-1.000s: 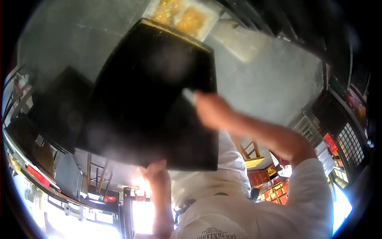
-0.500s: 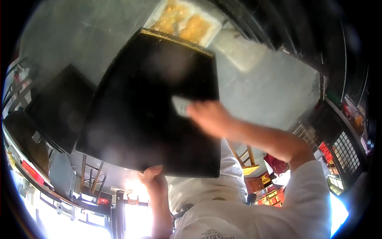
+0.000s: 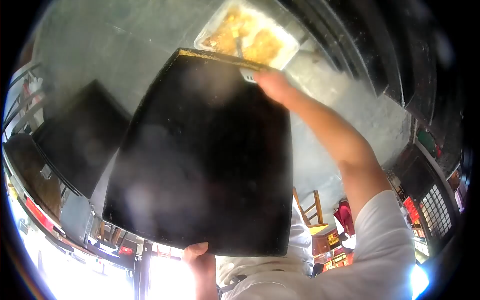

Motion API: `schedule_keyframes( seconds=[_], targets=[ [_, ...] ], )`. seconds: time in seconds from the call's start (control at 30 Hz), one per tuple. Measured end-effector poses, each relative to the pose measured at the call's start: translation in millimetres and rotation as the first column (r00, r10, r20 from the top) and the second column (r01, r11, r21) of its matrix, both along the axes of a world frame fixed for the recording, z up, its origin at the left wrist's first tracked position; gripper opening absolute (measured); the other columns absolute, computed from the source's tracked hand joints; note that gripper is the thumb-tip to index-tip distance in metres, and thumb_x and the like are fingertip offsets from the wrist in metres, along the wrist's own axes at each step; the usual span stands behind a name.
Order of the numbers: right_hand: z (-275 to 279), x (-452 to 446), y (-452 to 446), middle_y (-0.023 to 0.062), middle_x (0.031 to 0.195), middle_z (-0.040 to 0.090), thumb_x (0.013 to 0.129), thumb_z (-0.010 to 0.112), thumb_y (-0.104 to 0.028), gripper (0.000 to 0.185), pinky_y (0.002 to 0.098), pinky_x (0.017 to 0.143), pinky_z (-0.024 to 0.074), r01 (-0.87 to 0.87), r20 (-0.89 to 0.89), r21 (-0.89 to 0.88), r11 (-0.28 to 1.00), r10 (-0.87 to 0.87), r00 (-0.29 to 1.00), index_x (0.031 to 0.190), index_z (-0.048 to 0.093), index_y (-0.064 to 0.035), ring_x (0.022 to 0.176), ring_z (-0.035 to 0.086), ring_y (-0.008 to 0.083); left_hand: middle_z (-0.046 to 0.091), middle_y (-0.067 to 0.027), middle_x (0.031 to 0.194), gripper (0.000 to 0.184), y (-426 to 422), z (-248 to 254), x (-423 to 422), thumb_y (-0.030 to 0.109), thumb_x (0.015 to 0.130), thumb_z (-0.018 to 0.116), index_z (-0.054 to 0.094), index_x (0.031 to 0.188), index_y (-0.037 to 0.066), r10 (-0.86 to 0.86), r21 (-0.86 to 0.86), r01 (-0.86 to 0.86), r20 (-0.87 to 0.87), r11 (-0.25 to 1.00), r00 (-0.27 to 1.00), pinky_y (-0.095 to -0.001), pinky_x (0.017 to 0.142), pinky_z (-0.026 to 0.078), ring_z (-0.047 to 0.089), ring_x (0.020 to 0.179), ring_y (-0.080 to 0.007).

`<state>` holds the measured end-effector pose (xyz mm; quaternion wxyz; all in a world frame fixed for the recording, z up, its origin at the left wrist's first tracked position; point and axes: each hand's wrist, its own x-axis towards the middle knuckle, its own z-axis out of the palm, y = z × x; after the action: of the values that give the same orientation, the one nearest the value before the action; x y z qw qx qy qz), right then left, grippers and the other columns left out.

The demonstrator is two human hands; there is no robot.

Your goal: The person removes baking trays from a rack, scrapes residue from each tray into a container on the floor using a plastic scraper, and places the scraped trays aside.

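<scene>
Panel (image 3: 82, 130), dark and flat, sits well left of the left fingers; the left hand (image 3: 201, 257) has its thumb on the near edge of a big flat black board (image 3: 200, 150), its other fingers hidden; the board reaches from there to the right fingers; just past them is a pale shallow tray (image 3: 204, 39) of yellow-brown stuff; the right hand (image 3: 272, 84) pinches a small flat white tool (image 3: 248, 75) at the far edge.

Right hand (image 3: 270, 84) reaches forward, left hand (image 3: 200, 257) grips near the waist.
</scene>
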<state>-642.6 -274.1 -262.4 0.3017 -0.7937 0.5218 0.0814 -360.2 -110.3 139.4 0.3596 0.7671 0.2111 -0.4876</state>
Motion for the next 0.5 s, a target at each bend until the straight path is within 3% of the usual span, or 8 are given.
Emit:
schedule_keyframes(
  seconds=[0.1,0.2,0.3,0.33,0.37,0.43,0.47,0.5],
  targets=[
    [43.6,18.1,7.1,0.0161,0.091,0.067,0.090,0.055,-0.011,0.011,0.0482,0.070,0.0565,-0.139,0.056,-0.026,0.990,0.140,0.989,0.099,0.059,-0.0074,0.083,0.069,0.0354,0.064,-0.0129,0.114,0.066,-3.8,-5.4,1.3,0.003,0.054,0.056,0.061,0.119,-0.003,0.016,0.045,-0.017,0.014,0.999,1.000,-0.0392,0.103,0.046,0.060,0.109,-0.0301],
    [47.0,19.6,17.6,0.0171,0.093,0.067,0.091,0.052,-0.011,0.008,0.0491,0.070,0.0561,-0.154,0.125,0.026,0.988,0.149,0.981,0.095,0.057,-0.0076,0.084,0.069,0.0367,0.064,-0.0133,0.115,0.068,-13.2,-6.8,-3.9,0.003,0.053,0.056,0.060,0.121,-0.003,0.017,0.031,-0.018,0.044,0.999,0.999,-0.0394,0.103,0.046,0.060,0.109,-0.0303],
    [9.0,8.2,-1.0,0.0177,0.095,0.068,0.091,0.052,-0.011,0.008,0.0496,0.071,0.0558,0.086,0.158,0.130,0.988,-0.106,0.982,0.095,0.057,-0.0065,0.086,0.069,0.0371,0.063,-0.0138,0.116,0.072,-6.1,-8.8,2.7,0.002,0.052,0.055,0.058,0.124,-0.004,0.010,-0.110,-0.014,-0.037,0.994,0.999,-0.0404,0.103,0.046,0.059,0.111,-0.0304],
    [-1.5,11.7,-15.0,0.0179,0.094,0.069,0.091,0.052,-0.011,0.008,0.0493,0.073,0.0558,-0.022,0.015,0.065,0.998,0.021,1.000,0.095,0.057,-0.0054,0.087,0.070,0.0363,0.063,-0.0124,0.114,0.069,-6.2,-6.9,1.6,0.001,0.053,0.057,0.058,0.122,-0.003,0.014,-0.104,-0.020,-0.055,0.994,0.998,-0.0398,0.101,0.047,0.060,0.107,-0.0292],
    [-7.8,12.8,-22.1,0.0167,0.090,0.070,0.091,0.052,-0.011,0.009,0.0485,0.073,0.0561,0.053,0.016,0.164,0.985,-0.057,0.998,0.095,0.057,-0.0046,0.088,0.071,0.0359,0.062,-0.0116,0.113,0.066,2.4,-14.1,2.4,0.001,0.053,0.057,0.058,0.120,-0.002,-0.039,-0.093,0.037,-0.024,0.995,0.999,-0.0388,0.100,0.047,0.060,0.105,-0.0285],
    [-33.6,16.8,-20.7,0.0163,0.089,0.070,0.090,0.053,-0.010,0.010,0.0480,0.072,0.0567,-0.070,-0.038,-0.004,0.998,0.070,0.997,0.096,0.059,-0.0041,0.087,0.071,0.0352,0.062,-0.0099,0.111,0.062,10.9,-21.9,-5.3,0.000,0.054,0.059,0.059,0.117,0.000,-0.143,-0.043,0.145,0.039,0.989,0.989,-0.0370,0.097,0.048,0.061,0.101,-0.0270],
    [-38.6,15.6,-24.0,0.0157,0.089,0.070,0.089,0.054,-0.009,0.011,0.0473,0.070,0.0571,-0.118,-0.074,-0.005,0.993,0.117,0.990,0.096,0.059,-0.0034,0.086,0.071,0.0348,0.062,-0.0075,0.104,0.057,2.6,-19.5,-22.6,0.000,0.056,0.061,0.060,0.113,0.002,-0.070,0.011,0.069,0.141,0.998,0.988,-0.0344,0.093,0.048,0.060,0.095,-0.0246],
    [-36.9,13.9,-32.9,0.0156,0.089,0.070,0.088,0.055,-0.009,0.011,0.0469,0.069,0.0572,-0.110,-0.080,-0.035,0.993,0.107,0.991,0.096,0.059,-0.0034,0.085,0.071,0.0345,0.062,-0.0072,0.104,0.057,6.1,-24.5,-17.4,-0.001,0.056,0.060,0.060,0.113,0.003,-0.103,0.007,0.103,0.090,0.995,0.991,-0.0343,0.092,0.048,0.060,0.095,-0.0241]
  ],
)
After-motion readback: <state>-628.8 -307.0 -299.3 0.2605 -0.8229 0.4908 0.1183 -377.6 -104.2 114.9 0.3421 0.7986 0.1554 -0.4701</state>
